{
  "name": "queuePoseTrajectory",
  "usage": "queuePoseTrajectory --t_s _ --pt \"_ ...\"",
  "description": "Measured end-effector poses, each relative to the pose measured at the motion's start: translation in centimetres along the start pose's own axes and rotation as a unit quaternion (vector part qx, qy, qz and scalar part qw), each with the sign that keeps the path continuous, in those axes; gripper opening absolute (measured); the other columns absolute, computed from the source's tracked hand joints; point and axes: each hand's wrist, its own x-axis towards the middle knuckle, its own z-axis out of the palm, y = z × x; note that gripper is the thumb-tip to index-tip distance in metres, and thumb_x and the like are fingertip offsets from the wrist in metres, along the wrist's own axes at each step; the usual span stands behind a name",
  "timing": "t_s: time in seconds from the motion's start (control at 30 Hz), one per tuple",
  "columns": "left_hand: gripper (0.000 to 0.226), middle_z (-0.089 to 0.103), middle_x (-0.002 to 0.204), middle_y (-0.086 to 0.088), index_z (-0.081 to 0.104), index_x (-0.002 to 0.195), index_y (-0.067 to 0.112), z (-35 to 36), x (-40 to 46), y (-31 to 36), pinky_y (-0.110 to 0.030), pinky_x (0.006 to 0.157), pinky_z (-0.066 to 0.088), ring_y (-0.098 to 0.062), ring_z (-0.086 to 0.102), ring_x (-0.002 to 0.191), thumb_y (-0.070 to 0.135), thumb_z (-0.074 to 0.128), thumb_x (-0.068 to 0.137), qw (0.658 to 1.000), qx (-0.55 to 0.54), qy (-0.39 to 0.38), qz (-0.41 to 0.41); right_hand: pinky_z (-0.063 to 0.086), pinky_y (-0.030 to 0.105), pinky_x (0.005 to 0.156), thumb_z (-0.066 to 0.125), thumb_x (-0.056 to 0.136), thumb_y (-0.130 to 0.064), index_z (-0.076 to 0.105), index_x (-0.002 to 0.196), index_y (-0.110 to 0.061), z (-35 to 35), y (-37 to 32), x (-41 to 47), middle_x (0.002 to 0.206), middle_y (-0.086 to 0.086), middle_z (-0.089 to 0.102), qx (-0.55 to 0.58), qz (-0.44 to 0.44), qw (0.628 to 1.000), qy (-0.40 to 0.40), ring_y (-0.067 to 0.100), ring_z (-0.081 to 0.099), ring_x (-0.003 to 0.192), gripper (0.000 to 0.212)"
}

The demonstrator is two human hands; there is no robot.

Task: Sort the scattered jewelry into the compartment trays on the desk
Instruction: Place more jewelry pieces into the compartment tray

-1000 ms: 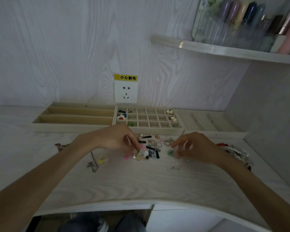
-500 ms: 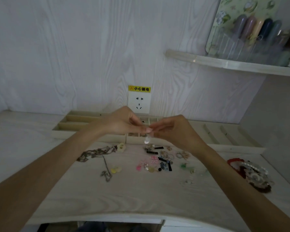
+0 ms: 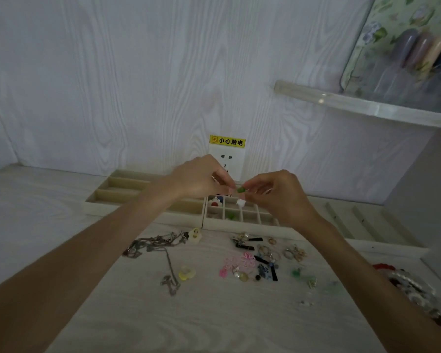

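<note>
From the head view, both hands are raised together above the gridded tray [image 3: 242,226]. A small green piece [image 3: 240,190] is pinched at the tips of the right hand [image 3: 281,197], and the left hand [image 3: 201,180] is closed in a pinch against it from the other side; whether the left grip holds the green piece or a part of its own cannot be told. A small white bit [image 3: 241,202] is seen just under the grips, whether hanging or lying in the tray cannot be told. The tray's cells lie directly below the grip, so a short drop seems called for. The scattered jewelry [image 3: 250,263] is spread on the surface [image 3: 112,314], below the grip and toward the person.
</note>
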Motion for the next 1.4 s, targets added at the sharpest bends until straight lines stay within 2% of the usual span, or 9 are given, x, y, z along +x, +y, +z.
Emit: queuePoseTrajectory --t_s 0.17,0.3,0.5,0.67,0.83,0.93,1.03,1.2,1.4 --pt "0.022 0.070 0.098 0.010 0.073 0.103 0.024 1.4 1.0 -1.3 -0.033 0.090 0.053 -0.008 0.066 0.091 0.019 0.072 0.081 1.000 -0.006 -0.024 -0.011 0.044 0.020 0.061 0.081 0.070 -0.026 0.076 0.082 -0.024 0.2 1.3 0.8 0.069 -0.004 0.067 -0.024 0.021 0.999 -0.027 0.006 0.055 0.061 0.014" --pt "0.027 0.070 0.105 0.006 0.072 0.106 0.024 2.4 1.5 -2.0 -0.029 0.090 0.052 -0.008 0.064 0.095 0.011 0.069 0.083 0.999 -0.012 -0.030 -0.014 0.039 0.017 0.055 0.082 0.068 -0.025 0.073 0.077 -0.031 1.1 2.0 0.9 0.065 -0.003 0.063 -0.015 0.035 0.999 -0.040 0.004 0.048 0.056 0.014" --pt "0.025 0.064 0.081 0.016 0.074 0.102 0.024 3.0 1.7 -3.1 -0.027 0.086 0.052 -0.007 0.063 0.089 0.010 0.070 0.082 0.999 -0.007 -0.033 -0.028 0.036 0.015 0.050 0.083 0.066 -0.026 0.068 0.069 -0.039 2.1 2.5 0.5 0.060 -0.006 0.061 0.019 0.054 0.997 -0.056 0.000 0.045 0.048 0.020" --pt "0.025 0.061 0.080 0.022 0.073 0.102 0.025 2.9 1.4 -3.2 -0.019 0.078 0.047 -0.003 0.060 0.085 0.011 0.069 0.082 0.999 -0.012 -0.033 -0.036 0.030 0.011 0.047 0.083 0.066 -0.025 0.074 0.075 -0.027 2.0 3.2 0.2 0.054 -0.009 0.052 0.036 0.069 0.994 -0.083 -0.001 0.041 0.044 0.013" --pt "0.022 0.063 0.084 0.017 0.074 0.100 0.027 2.9 1.2 -2.6 -0.015 0.068 0.042 -0.003 0.058 0.081 0.014 0.068 0.083 0.998 0.001 -0.038 -0.044 0.032 0.010 0.046 0.081 0.069 -0.029 0.076 0.086 -0.021 2.1 3.3 0.6 0.055 -0.010 0.052 -0.028 0.070 0.990 -0.120 -0.004 0.044 0.045 0.019" --pt "0.016 0.067 0.091 0.011 0.075 0.096 0.027 2.8 1.1 -2.3 -0.022 0.071 0.044 -0.009 0.061 0.087 0.022 0.070 0.082 0.996 0.066 -0.029 -0.050 0.033 0.007 0.045 0.078 0.072 -0.029 0.076 0.091 -0.022 2.0 3.1 1.1 0.061 -0.011 0.058 -0.072 0.059 0.983 -0.157 -0.007 0.049 0.048 0.021" --pt "0.015 0.071 0.094 0.008 0.076 0.094 0.027 3.0 1.3 -2.1 -0.022 0.069 0.042 -0.013 0.064 0.089 0.026 0.073 0.079 0.990 0.130 -0.020 -0.056 0.040 0.013 0.054 0.078 0.074 -0.030 0.076 0.093 -0.020 2.1 2.7 1.6 0.070 -0.002 0.068 -0.100 0.066 0.977 -0.178 0.002 0.055 0.059 0.021" --pt "0.015 0.059 0.073 0.013 0.076 0.092 0.031 3.2 1.8 -1.0 -0.023 0.063 0.037 -0.011 0.058 0.076 0.030 0.073 0.078 0.985 0.166 0.012 -0.044 0.051 0.026 0.074 0.078 0.073 -0.029 0.075 0.097 -0.019 2.2 2.1 2.4 0.086 0.004 0.073 -0.146 0.061 0.965 -0.207 0.010 0.062 0.076 0.026" --pt "0.021 0.071 0.090 0.004 0.076 0.091 0.026 3.5 2.5 -0.6 -0.027 0.067 0.042 -0.017 0.064 0.085 0.029 0.077 0.070 0.977 0.205 -0.019 -0.063 0.048 0.022 0.071 0.079 0.073 -0.025 0.076 0.096 -0.019 1.9 1.9 2.6 0.082 0.004 0.071 -0.135 0.069 0.964 -0.218 0.009 0.059 0.073 0.024"
